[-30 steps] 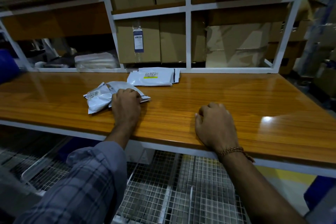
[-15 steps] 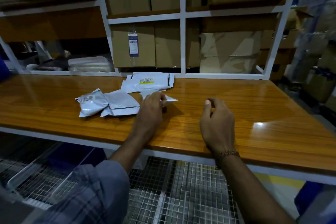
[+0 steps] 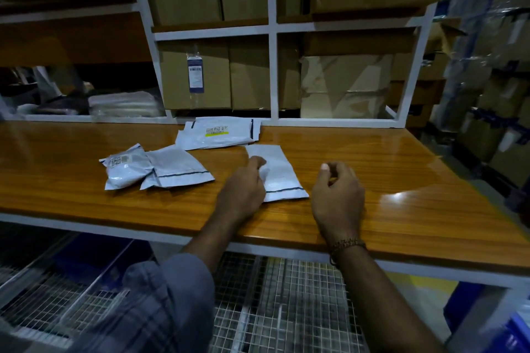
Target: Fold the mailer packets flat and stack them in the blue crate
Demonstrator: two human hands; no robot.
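I see one white mailer packet point(image 3: 276, 172) lying flat on the wooden table point(image 3: 401, 169), its long side running away from me and a dark stripe near its close end. My left hand point(image 3: 242, 193) covers its left edge; the thumb lies on top of the packet, and the fingers point(image 3: 256, 162) are curled at the edge, so the hand pinches it. My right hand point(image 3: 337, 198) hangs just right of the packet without touching it, fingers loosely curled, thumb up, nothing in it. A beaded bracelet point(image 3: 347, 244) sits on that wrist.

To the left, two more packets lie touching each other: a puffy labelled packet point(image 3: 126, 166) and a flatter striped packet point(image 3: 176, 166) overlapping its right side. Behind them, against the back rail, is a small stack of flat packets point(image 3: 220, 135), the top one showing a barcode label with a yellow bar.

Beyond the table a white shelf frame point(image 3: 272, 66) holds cardboard boxes point(image 3: 200, 74). A hanging tag point(image 3: 195, 71) in a clear sleeve dangles in front of one box. Below the table edge I make out wire mesh point(image 3: 286, 295), and something blue at the lower right that may be the crate, though I cannot tell.
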